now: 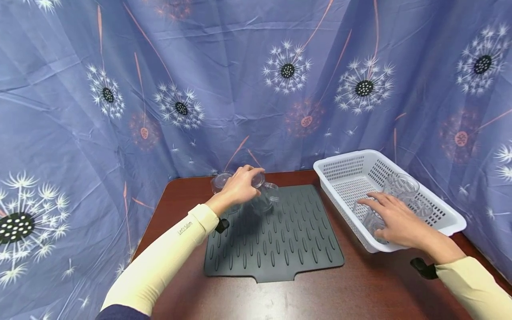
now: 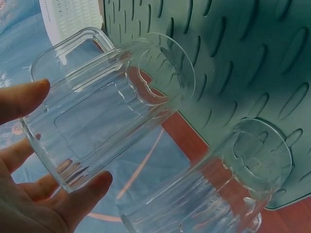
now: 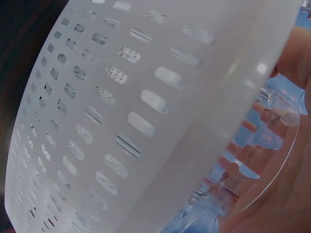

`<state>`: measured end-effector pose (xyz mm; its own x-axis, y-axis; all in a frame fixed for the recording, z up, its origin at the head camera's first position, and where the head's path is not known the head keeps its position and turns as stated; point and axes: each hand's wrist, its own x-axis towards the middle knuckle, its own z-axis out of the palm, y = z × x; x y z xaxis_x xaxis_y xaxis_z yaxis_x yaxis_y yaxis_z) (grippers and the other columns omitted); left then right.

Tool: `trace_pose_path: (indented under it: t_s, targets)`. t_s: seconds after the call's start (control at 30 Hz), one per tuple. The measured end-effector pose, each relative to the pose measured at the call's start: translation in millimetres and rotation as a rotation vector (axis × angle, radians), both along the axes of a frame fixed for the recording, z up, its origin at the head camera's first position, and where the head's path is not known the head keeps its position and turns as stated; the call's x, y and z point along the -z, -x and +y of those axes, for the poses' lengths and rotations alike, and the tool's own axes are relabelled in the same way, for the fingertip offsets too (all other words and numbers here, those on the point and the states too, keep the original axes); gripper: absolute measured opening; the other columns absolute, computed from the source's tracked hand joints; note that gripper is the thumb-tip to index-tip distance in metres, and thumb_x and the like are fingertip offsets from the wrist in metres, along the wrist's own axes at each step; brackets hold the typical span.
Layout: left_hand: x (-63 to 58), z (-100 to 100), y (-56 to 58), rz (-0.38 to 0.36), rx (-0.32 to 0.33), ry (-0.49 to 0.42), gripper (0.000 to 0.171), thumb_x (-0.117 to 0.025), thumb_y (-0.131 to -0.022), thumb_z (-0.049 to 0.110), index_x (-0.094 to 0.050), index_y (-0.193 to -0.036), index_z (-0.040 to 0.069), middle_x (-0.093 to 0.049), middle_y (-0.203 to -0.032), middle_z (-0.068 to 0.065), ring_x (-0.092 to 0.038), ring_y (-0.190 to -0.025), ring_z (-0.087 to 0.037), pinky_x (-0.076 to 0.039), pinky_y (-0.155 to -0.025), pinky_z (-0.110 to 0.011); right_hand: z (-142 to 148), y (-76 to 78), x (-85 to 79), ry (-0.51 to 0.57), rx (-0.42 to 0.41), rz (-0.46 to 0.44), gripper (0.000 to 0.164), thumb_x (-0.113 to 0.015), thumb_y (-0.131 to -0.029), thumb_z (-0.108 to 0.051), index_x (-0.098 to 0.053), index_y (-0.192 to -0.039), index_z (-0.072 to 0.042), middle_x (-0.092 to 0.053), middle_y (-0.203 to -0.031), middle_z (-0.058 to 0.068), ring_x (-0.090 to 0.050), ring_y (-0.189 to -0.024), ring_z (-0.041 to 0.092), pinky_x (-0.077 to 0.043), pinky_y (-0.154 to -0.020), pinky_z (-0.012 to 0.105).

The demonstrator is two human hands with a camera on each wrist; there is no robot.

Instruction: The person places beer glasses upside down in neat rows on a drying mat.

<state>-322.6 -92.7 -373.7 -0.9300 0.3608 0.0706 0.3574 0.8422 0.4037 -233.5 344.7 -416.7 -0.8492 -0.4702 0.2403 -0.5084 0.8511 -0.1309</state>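
My left hand (image 1: pixel 242 184) grips a clear glass mug (image 2: pixel 116 102) by its base, with the thumb on one side and fingers on the other. The mug is upside down, its rim at the dark grey ribbed mat (image 1: pixel 276 249) and its handle towards the right. Beside it, at the mat's back left corner, stands a second upturned clear glass (image 2: pixel 209 189). My right hand (image 1: pixel 396 218) is over the near side of the white basket (image 1: pixel 340 202), thumb and fingers spread around a clear glass (image 1: pixel 374 224). In the right wrist view the basket wall partly hides that glass.
More clear glassware (image 1: pixel 402 184) is in the basket beyond my right hand. Mat and basket lie on a brown wooden table (image 1: pixel 320 293). A blue dandelion-print curtain (image 1: pixel 240 89) hangs behind and along both sides.
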Motion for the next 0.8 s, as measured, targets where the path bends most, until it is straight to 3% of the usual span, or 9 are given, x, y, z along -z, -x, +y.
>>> trace_pose_path:
  t_s: [0.8]
  targets:
    - [0.3, 11, 19.7, -0.002, 0.02, 0.07, 0.071, -0.075, -0.085, 0.017, -0.049, -0.15, 0.027, -0.049, -0.145, -0.008, -0.044, -0.136, -0.031, -0.047, -0.101, -0.052, -2, -0.1, -3.1, -0.004, 0.01, -0.037, 0.09, -0.083, -0.059, -0.012, -0.051, -0.143, -0.018, -0.043, -0.146, 0.025, -0.038, -0.131, 0.054, -0.03, -0.1, 0.073]
